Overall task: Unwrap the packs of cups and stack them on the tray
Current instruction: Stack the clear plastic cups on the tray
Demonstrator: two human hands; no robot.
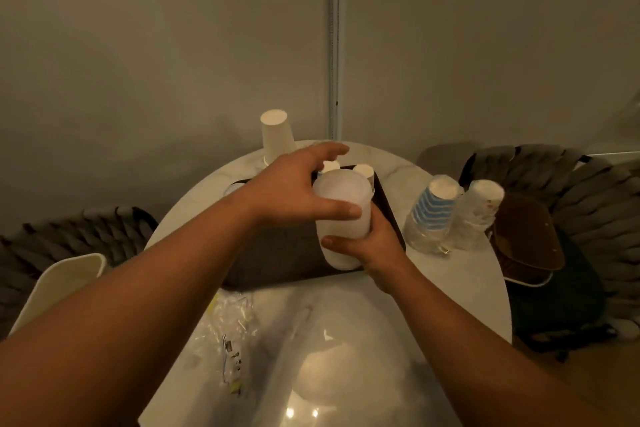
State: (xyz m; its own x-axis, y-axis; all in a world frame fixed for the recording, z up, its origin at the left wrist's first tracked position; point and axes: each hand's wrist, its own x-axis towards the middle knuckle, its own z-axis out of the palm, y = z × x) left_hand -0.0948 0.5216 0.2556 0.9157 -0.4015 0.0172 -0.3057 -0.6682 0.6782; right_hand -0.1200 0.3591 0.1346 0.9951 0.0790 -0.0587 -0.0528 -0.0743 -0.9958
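A stack of frosted white plastic cups [343,218] is held upside down over the dark tray [277,253]. My right hand [370,246] grips its lower part from the right, thumb across the front. My left hand [294,194] holds the top of the stack, thumb on the front and fingers spread over the far side. Two more upturned cups [363,170] stand on the tray behind the stack, partly hidden. A wrapped pack of blue-striped cups [431,211] and a wrapped pack of patterned cups [479,211] stand right of the tray.
A tall stack of white paper cups [275,135] stands at the round table's far edge. Crumpled clear wrapping [228,340] lies on the table near me. Chairs surround the table; a brown cap [526,236] lies on the right one. A wall is close behind.
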